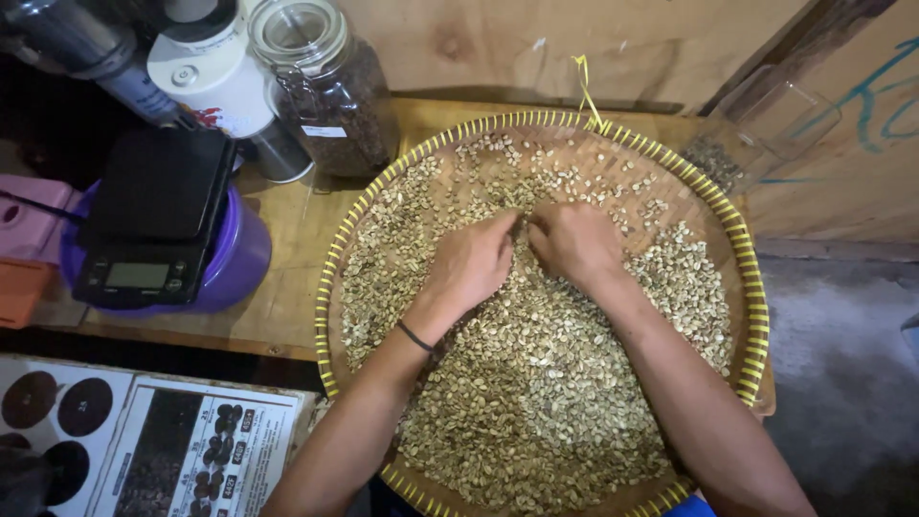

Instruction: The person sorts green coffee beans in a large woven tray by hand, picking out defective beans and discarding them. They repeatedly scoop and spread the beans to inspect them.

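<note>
Fingers of left hand [471, 265] and right hand [574, 241] curl half-closed, tips meeting mid-tray, buried in pale beans [536, 383] heaped toward the person on round woven tray [756, 316].

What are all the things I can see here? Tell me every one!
tray: one, round, woven, yellow-edged, on the wooden table
beans: very many, pale, spread in the tray
glass jar: one, clear, dark contents, behind the tray
scale: one, black, atop a purple tub
white container: one, back left
printed charts: bottom left
clear plastic container: one, back right
wristband: one, black, left wrist
left hand: on the beans
right hand: on the beans
</note>
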